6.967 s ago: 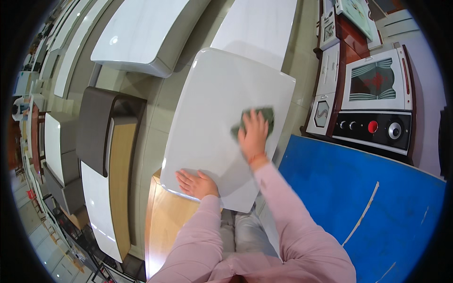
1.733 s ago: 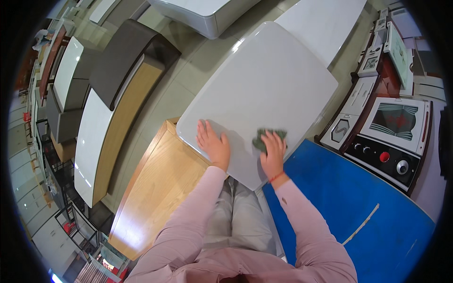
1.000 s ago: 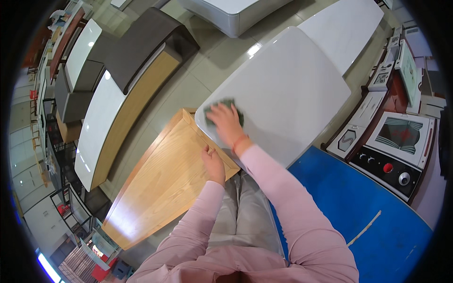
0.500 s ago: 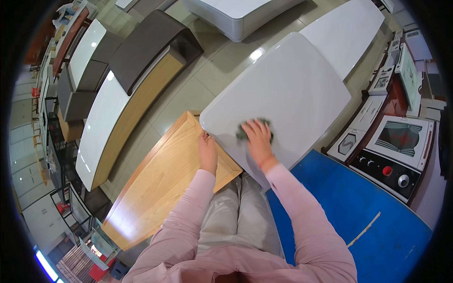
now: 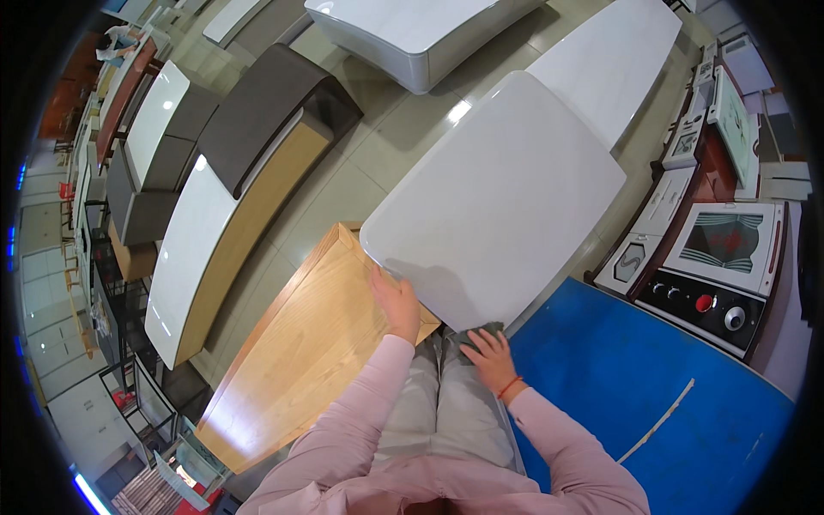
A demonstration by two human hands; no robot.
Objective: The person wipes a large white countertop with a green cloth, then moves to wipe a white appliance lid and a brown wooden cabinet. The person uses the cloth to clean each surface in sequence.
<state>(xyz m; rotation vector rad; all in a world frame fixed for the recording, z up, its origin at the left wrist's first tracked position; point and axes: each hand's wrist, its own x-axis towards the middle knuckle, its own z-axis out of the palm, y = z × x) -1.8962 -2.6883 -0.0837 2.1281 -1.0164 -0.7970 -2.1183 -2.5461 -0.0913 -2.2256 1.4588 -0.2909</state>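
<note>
A glossy white tabletop with rounded corners [image 5: 506, 189] lies ahead of me, slightly turned. My right hand [image 5: 493, 362] holds a dark green cloth [image 5: 481, 333] at the near edge of this top, close above my legs; the fingers lie over it and partly hide it. My left hand [image 5: 396, 305] is at the left edge of the white top, above the corner of a light wooden tabletop [image 5: 305, 352]. Its fingers are stretched out and hold nothing; whether they touch the edge, I cannot tell.
On my right is a blue board surface [image 5: 652, 378] with a pale strip. Beyond it stand decorated cabinets [image 5: 730, 249]. A white and dark brown table [image 5: 275, 120] stands on the left, another white table [image 5: 421, 43] ahead. Tiled floor [image 5: 386, 137] shows between them.
My right hand has drawn the cloth from the middle of the white top back to its near edge. My left hand has shifted slightly toward me, its fingers now straighter.
</note>
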